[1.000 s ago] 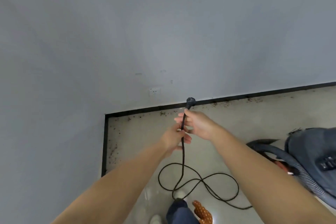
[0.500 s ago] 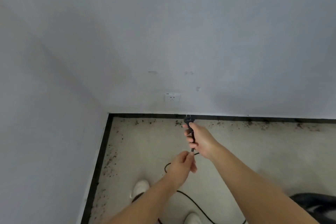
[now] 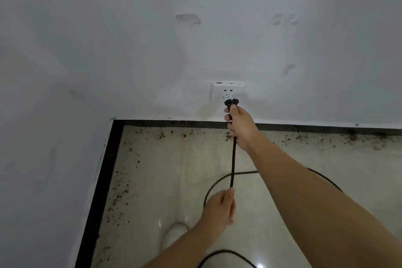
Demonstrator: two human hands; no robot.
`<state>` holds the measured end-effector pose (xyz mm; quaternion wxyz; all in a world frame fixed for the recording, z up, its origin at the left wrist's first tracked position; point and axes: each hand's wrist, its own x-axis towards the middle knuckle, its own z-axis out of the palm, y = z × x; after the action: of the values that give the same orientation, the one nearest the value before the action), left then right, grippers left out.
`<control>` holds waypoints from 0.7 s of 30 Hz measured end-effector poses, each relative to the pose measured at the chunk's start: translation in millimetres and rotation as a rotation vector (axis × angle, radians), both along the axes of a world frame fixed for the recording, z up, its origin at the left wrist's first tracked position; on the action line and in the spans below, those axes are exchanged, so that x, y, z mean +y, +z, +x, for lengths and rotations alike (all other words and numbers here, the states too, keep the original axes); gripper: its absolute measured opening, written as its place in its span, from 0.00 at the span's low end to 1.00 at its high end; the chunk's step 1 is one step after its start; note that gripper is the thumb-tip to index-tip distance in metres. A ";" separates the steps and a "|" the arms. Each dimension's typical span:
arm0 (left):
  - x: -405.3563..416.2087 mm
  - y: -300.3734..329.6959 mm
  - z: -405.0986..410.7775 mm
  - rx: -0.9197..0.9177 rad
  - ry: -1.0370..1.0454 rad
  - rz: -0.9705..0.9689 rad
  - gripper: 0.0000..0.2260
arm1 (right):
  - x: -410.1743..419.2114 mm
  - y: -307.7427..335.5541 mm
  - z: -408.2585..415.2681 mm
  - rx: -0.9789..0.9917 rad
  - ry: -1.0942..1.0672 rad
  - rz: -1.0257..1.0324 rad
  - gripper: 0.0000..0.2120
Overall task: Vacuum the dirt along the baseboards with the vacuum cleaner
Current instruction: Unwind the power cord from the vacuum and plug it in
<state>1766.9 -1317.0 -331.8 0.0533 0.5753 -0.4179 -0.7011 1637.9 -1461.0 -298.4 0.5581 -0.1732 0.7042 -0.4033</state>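
I see R hand fisted round black round plug, plug just below white wall socket, touching or not: can't tell. L hand pinches thin black power cord lower down. Brown dirt specks lie along black baseboard. Vac itself out of view.

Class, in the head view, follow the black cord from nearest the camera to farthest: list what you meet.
Left hand gripping the cord → right hand → plug → wall socket.
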 end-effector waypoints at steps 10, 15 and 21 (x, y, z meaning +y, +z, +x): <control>-17.0 -41.0 1.3 -0.026 0.037 0.062 0.21 | -23.9 -36.7 6.4 -0.010 -0.091 -0.085 0.14; -23.9 -40.8 2.1 -0.013 0.087 0.055 0.18 | -28.5 -30.4 6.4 -0.005 -0.114 -0.110 0.15; -46.4 -33.7 -10.4 -0.015 0.135 -0.014 0.17 | -41.7 -22.2 6.4 -0.069 -0.173 -0.098 0.16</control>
<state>1756.5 -1363.4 -365.5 0.1013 0.6069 -0.3835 -0.6887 1644.3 -1502.7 -320.6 0.5361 -0.1249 0.6764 -0.4894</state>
